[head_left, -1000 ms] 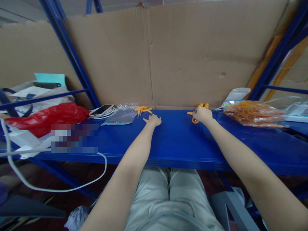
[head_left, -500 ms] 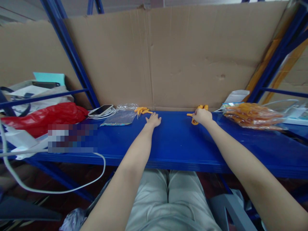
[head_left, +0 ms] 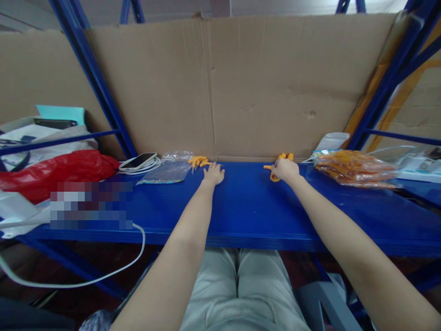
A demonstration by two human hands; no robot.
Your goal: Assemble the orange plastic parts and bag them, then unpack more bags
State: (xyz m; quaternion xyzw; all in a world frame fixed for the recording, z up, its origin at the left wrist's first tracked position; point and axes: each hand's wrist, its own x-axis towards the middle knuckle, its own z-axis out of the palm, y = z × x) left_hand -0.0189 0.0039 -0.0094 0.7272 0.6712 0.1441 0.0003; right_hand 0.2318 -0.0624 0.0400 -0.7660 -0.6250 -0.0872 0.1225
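Orange pieces (head_left: 197, 161) on a blue desk (head_left: 241, 209)
Left hand (head_left: 214, 174) spread near them; right hand (head_left: 286, 170) curled over other orange bits (head_left: 283, 156), whether pinching, cannot tell.

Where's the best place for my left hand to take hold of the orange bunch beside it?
Probably the right end of the orange bunch, coming from the right: a slim part points toward your left hand there. The metal spiral sits on its near left side, with the clear bag close beyond.

Shelf (head_left: 255, 202): phone (head_left: 141, 159) left | loose pieces (head_left: 198, 161) between | filled bag (head_left: 354, 168) right | cardboard (head_left: 258, 87) behind
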